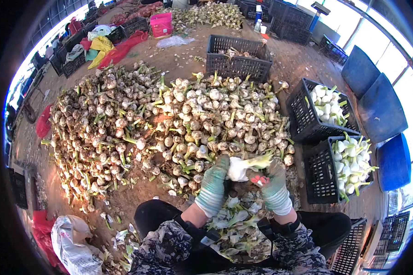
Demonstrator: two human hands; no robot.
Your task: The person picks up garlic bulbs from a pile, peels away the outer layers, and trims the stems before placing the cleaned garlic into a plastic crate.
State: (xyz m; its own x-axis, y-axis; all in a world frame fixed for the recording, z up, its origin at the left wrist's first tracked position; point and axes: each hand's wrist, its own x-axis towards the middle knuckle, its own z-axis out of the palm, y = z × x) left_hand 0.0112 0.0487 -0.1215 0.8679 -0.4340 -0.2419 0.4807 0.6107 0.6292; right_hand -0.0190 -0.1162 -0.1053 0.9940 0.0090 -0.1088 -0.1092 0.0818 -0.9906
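Note:
Both my hands wear green-and-white knit gloves. My left hand grips a white peeled garlic bulb whose green stalk points right. My right hand holds a small red-handled tool against the bulb's underside. Peeled skins and cut leaves lie in a heap between my knees, just below the hands. A big pile of unpeeled, dirty garlic bulbs spreads across the ground right in front of the hands.
Two black crates with clean white garlic stand to the right. Another black crate sits beyond the pile. Blue panels lean at far right. A white sack lies at lower left; a pink bin and cloths are at the back.

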